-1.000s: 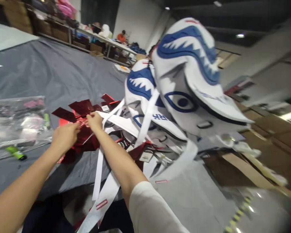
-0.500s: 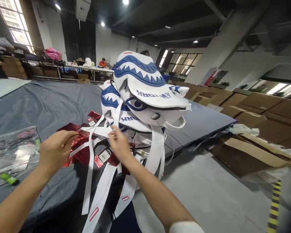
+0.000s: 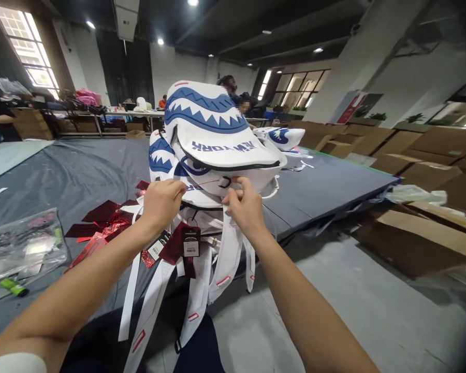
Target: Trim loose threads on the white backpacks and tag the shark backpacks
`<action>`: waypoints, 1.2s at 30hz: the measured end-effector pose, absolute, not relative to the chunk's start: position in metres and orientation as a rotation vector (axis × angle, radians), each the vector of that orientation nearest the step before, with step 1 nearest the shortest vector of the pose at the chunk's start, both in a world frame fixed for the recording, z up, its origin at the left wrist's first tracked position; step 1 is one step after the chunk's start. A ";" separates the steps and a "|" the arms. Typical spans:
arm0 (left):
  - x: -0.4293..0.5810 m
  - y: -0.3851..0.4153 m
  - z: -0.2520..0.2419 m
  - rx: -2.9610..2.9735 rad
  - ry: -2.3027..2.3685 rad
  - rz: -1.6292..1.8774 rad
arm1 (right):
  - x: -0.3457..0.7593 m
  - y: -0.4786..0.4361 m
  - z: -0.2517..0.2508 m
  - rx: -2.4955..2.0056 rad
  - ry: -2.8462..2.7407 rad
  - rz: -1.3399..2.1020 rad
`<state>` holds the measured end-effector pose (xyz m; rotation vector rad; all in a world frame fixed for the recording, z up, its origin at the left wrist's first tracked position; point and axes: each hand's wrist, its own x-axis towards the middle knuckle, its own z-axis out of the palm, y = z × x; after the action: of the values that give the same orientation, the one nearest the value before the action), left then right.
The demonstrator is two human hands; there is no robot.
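Note:
A stack of white backpacks (image 3: 207,140) with blue shark-tooth prints and "NEW YORK" lettering stands at the table's edge, straps hanging down. My left hand (image 3: 163,202) is pinched in front of the stack's left side. From its fingertips a thin red string (image 3: 202,184) runs toward a small black loop (image 3: 225,182) on the top backpack. Beside that loop, my right hand (image 3: 246,207) has its fingers curled together; what they grip cannot be made out. Below hangs a black hang tag (image 3: 191,242) with a white barcode label. Red shiny tags (image 3: 101,220) lie left of the stack.
Dark sheeting covers the table (image 3: 89,160). A clear plastic bag (image 3: 27,243) and a green-and-black object (image 3: 13,286) lie at left. Another white-and-blue backpack (image 3: 285,137) sits behind the stack. Cardboard boxes (image 3: 404,233) line the right. A person (image 3: 243,101) is behind the stack.
My left hand has moved right, from the red tags to the stack's front. My right hand has moved right and up to the black loop. The red string now shows between them.

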<state>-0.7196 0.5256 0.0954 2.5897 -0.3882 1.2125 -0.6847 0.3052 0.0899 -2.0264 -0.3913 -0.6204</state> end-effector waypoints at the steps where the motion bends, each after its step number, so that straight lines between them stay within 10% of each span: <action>1: -0.717 0.524 0.096 2.623 -0.380 1.210 | -0.684 0.303 0.089 -1.987 -0.404 -0.596; 16: -0.680 0.504 0.135 2.255 -0.567 0.321 | -0.698 0.303 0.110 -2.722 -0.251 -0.997; 23: -0.686 0.514 0.122 1.717 -0.711 -0.176 | -0.686 0.299 0.104 -1.904 -0.390 -1.025; 36: -0.695 0.486 0.082 1.612 -0.519 0.779 | -0.683 0.320 0.109 -1.514 -0.456 -0.722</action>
<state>-0.6947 0.4864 0.0819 1.6118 -0.5191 0.7791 -0.6833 0.3197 0.1091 -1.5143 -0.4560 -0.7218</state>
